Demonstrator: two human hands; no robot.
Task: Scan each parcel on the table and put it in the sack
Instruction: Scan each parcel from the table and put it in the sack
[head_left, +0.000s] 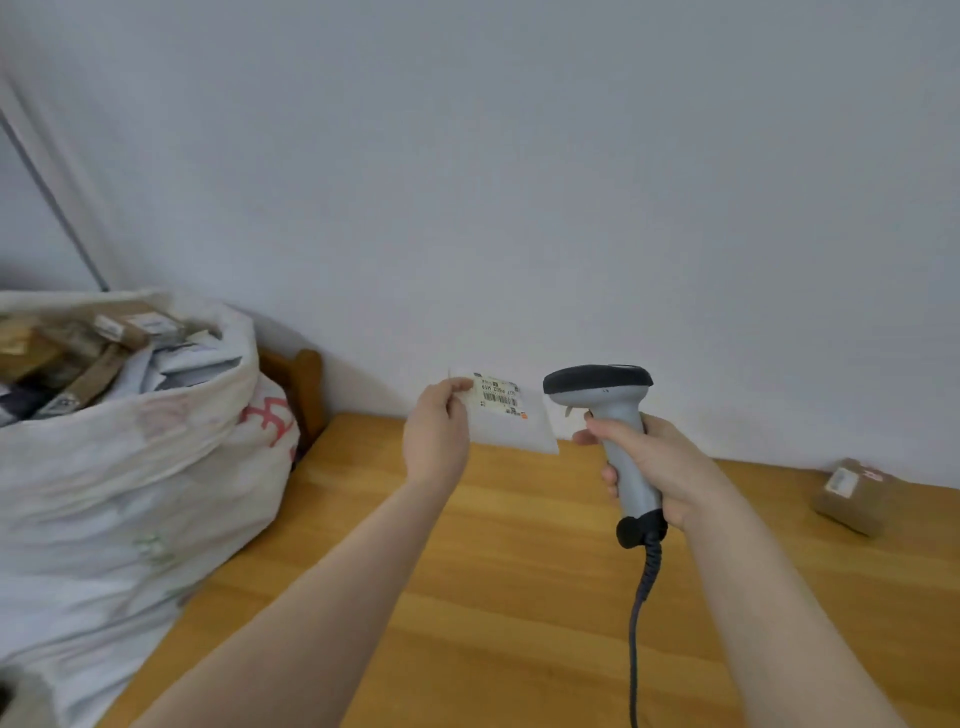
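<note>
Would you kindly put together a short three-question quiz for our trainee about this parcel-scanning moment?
1. True or false: the left grip holds the white parcel clear of the table.
2. The right grip holds: A) the scanner; B) a tape roll; C) a pen.
3. Which parcel lies unheld on the table?
Key: 1 true; 2 A; 3 the brown parcel.
</note>
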